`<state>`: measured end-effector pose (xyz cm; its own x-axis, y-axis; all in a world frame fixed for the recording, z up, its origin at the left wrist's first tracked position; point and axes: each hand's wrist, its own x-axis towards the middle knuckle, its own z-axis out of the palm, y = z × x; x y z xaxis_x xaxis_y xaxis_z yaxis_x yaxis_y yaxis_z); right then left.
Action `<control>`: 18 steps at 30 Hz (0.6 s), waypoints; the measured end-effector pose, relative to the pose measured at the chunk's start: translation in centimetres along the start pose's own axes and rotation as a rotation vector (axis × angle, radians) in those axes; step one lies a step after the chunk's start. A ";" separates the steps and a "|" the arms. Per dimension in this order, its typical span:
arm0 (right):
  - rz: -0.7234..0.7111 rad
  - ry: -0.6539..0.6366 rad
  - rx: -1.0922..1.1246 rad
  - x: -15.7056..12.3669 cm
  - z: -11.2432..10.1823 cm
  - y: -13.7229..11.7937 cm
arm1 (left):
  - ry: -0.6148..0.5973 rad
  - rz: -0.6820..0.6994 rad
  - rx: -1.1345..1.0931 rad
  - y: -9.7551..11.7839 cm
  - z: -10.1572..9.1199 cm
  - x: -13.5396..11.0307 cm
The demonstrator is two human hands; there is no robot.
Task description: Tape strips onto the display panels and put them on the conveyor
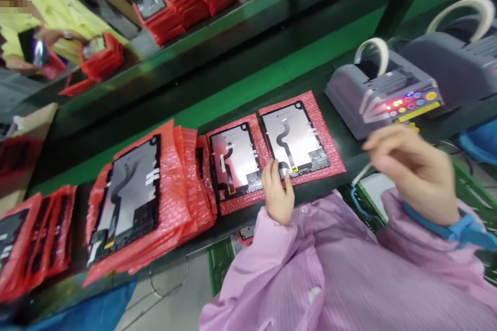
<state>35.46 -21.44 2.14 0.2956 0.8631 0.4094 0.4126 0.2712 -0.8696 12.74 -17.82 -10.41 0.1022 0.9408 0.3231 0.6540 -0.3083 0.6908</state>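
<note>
My left hand (278, 194) lies with its fingers stretched out at the near edge of two flat display panels, touching around where they meet. The right panel (297, 132) and the left panel (236, 160) each have a silvery back, a black frame and a dark ribbon cable, and rest on red bubble wrap (332, 155). My right hand (415, 173) is raised in front of a grey tape dispenser (349, 95), thumb and forefinger pinched together. Whatever sits between those fingertips is too small to make out. A blue wrist strap (430, 225) circles that wrist.
To the left stands a stack of panels (134, 191) in red bubble wrap, with more wrapped panels (50, 232) beyond. A second dispenser (450, 62) is at right. Wrapped stacks (163, 23) line the upper shelf. A co-worker in yellow (70, 10) handles panels across the bench.
</note>
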 end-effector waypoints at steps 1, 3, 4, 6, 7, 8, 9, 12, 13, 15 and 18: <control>-0.025 -0.338 -0.051 2.0 1.0 -0.2 | -0.015 0.053 0.054 -0.1 0.1 0.4; -0.114 -0.836 -0.149 6.8 4.4 0.7 | -0.057 0.113 0.133 -0.6 0.4 1.3; -0.147 -0.981 -0.207 9.1 6.7 1.6 | -0.072 0.123 0.166 -0.8 0.6 1.8; -0.158 -1.174 -0.347 13.0 11.3 3.8 | -0.073 0.121 0.221 -1.2 0.9 2.5; -0.140 -1.249 -0.410 14.3 13.4 4.9 | -0.067 0.118 0.240 -1.2 1.1 2.7; -0.121 -1.313 -0.462 15.4 15.1 5.8 | -0.061 0.113 0.252 -1.2 1.2 2.8; -0.105 -1.368 -0.495 16.0 16.3 6.6 | -0.055 0.108 0.259 -1.2 1.2 2.9; -0.118 -1.477 -0.516 16.8 17.8 7.9 | -0.040 0.098 0.286 -1.0 1.4 3.2; -0.138 -1.496 -0.513 16.8 17.8 8.1 | -0.039 0.101 0.304 -0.9 1.5 3.3; -0.171 -1.522 -0.521 16.7 17.7 8.5 | -0.046 0.108 0.352 -0.8 1.7 3.6; -0.211 -1.522 -0.554 16.6 17.8 8.7 | -0.096 0.126 0.446 -0.7 1.8 4.0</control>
<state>28.62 2.82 -3.60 -0.7386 0.5236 -0.4247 0.6735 0.5448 -0.4995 14.06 -13.58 -10.80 0.2561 0.9154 0.3107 0.8883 -0.3495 0.2978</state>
